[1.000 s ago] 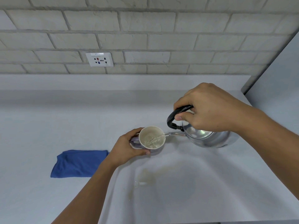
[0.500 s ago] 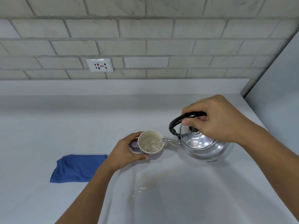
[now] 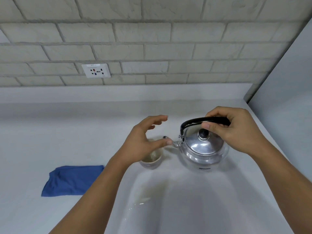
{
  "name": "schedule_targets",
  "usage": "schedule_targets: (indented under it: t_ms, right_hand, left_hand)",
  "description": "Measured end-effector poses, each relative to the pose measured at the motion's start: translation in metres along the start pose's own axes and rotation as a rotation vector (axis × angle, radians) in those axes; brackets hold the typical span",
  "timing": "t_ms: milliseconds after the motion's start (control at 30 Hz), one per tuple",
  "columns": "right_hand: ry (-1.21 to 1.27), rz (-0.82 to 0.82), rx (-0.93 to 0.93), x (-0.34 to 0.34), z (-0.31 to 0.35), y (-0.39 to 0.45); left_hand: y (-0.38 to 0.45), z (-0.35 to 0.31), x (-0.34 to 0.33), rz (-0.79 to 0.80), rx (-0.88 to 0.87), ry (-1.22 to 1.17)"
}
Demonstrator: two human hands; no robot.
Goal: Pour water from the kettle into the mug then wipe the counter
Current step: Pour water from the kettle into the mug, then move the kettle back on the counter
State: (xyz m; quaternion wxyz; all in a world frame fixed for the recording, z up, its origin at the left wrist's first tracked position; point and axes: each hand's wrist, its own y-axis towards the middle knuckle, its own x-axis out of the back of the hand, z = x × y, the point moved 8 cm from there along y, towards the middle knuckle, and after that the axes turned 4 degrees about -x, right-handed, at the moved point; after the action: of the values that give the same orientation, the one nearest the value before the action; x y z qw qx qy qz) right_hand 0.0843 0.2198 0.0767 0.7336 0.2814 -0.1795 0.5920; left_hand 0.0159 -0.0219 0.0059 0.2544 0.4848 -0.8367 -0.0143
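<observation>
A shiny metal kettle (image 3: 204, 149) with a black handle stands upright on the pale counter (image 3: 50, 132), spout pointing left. My right hand (image 3: 236, 132) grips its handle from above. Just left of the spout stands a small mug (image 3: 152, 160) holding water. Over the mug hovers my left hand (image 3: 143, 142), fingers spread, partly hiding the rim and holding nothing. A folded blue cloth (image 3: 72, 180) lies on the counter at the left. A wet yellowish puddle (image 3: 145, 195) spreads on the counter in front of the mug.
A brick-pattern wall with a white power socket (image 3: 96, 70) rises behind the counter's raised back ledge. A grey vertical panel (image 3: 287, 107) bounds the counter on the right.
The kettle went from tilted and pouring to upright on the counter. My left hand let go of the mug and lifted above it with fingers apart.
</observation>
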Motion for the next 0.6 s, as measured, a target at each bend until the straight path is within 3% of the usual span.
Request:
schedule_targets:
  t_ms: [300,600]
  right_hand:
    - [0.094,-0.047,0.048,0.011,-0.01,0.032]
    - [0.14,-0.013,0.011,0.003,-0.043,0.066]
  left_hand:
    - [0.062,-0.039,-0.039,0.002,-0.11,-0.07]
    - [0.099,-0.008,-0.044,-0.092,-0.03,-0.022]
